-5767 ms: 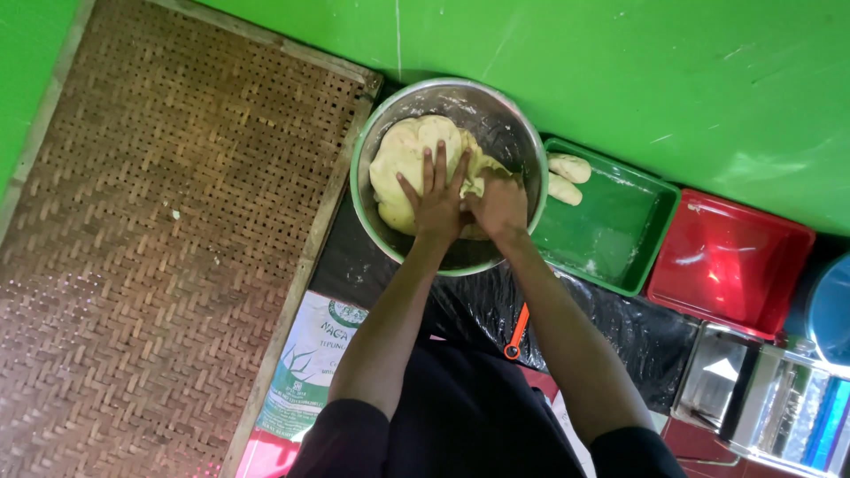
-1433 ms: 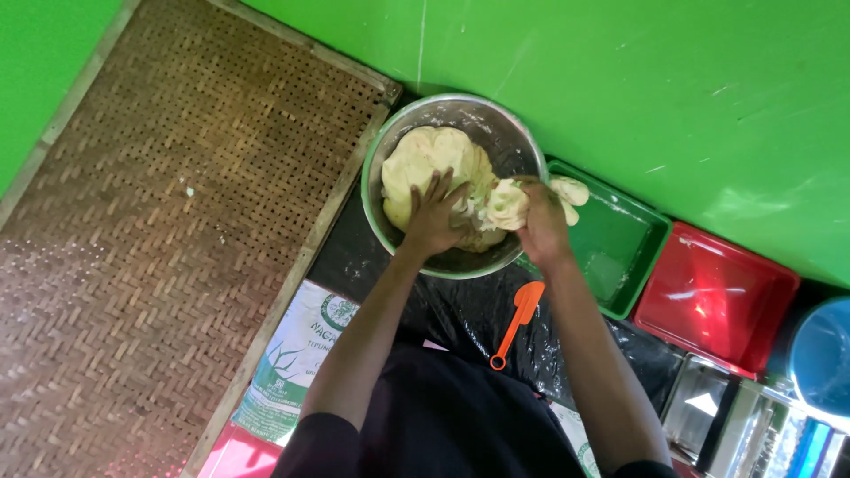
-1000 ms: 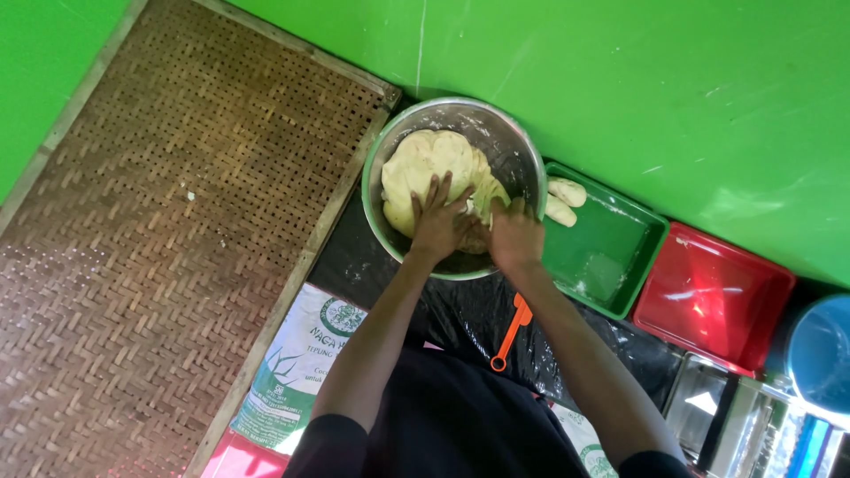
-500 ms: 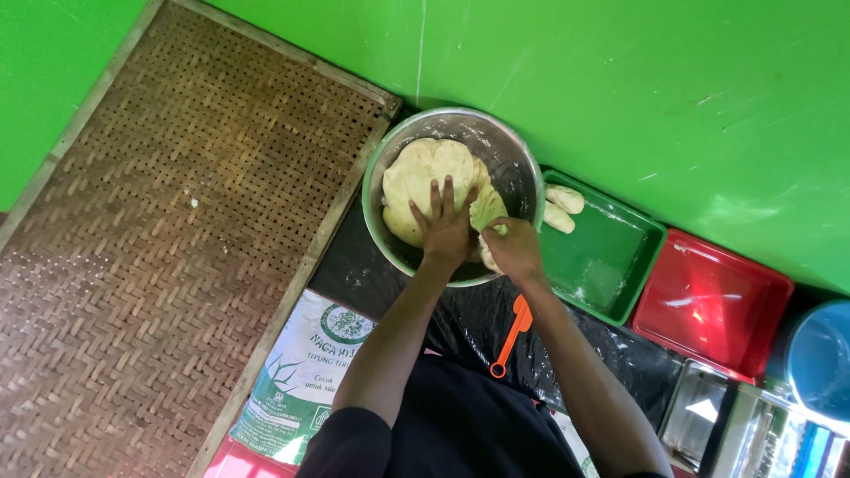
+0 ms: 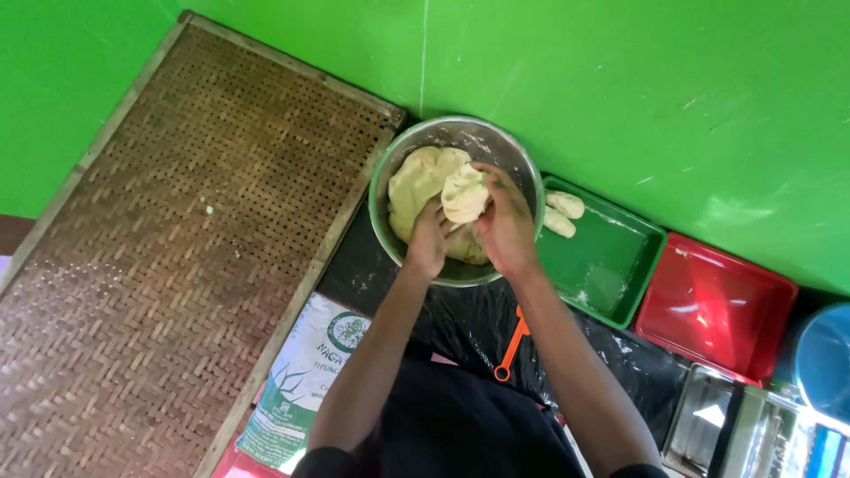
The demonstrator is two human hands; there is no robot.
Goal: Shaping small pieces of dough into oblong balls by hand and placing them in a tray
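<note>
Pale yellow dough (image 5: 423, 190) sits in a round steel bowl (image 5: 522, 173) at twelve o'clock; left hand (image 5: 431, 241) and right hand (image 5: 506, 221) clasp a torn-off lump (image 5: 465, 193), seemingly portioning, with shaping likely next.

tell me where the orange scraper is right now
In the head view the orange scraper lies on the black sheet just below the metal bowl, beside the person's right forearm and left of the green tray.

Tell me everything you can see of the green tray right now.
The green tray is a shallow rectangular tray, plastic by its look, with a raised rim and white floury dust on its floor. It sits flat between the metal bowl and the red tray, against the green wall. Two pale dough pieces lie in its corner nearest the bowl. Neither hand touches it.
</note>
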